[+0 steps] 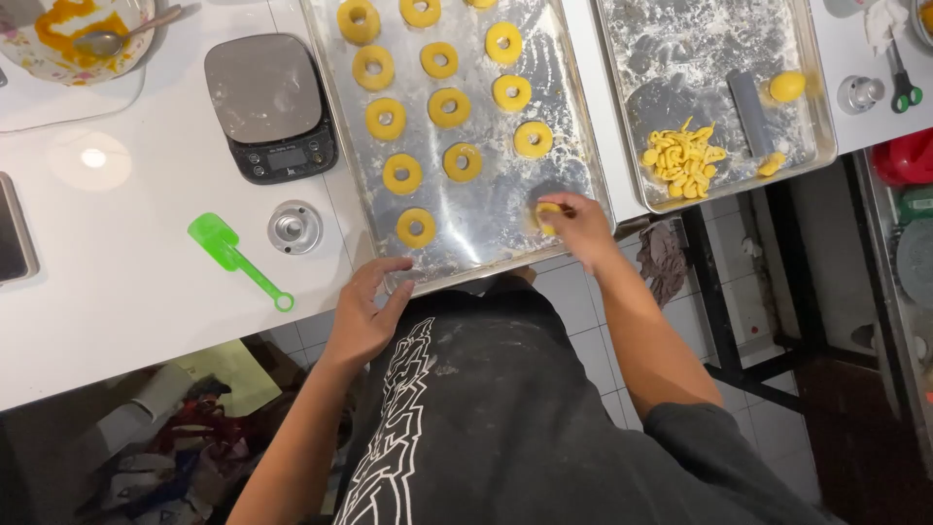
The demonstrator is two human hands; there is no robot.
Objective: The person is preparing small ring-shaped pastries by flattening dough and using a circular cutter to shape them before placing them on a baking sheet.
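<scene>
Head view, looking down: nearest, the left hand (364, 311) lies flat and spread, steadying the front rim of the baking tray (573, 146) on the white bench (126, 282). Right hand (575, 226) pinches a yellow dough ring (546, 214) at the tray's front right, seemingly placing it; setting it flat comes next. Round, it has no long axis. Beyond stand rows of rings (449, 107).

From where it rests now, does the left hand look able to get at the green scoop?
Probably yes. The left hand rests on the tray's near edge, and the green scoop lies beside it on the counter with nothing between them.
</scene>
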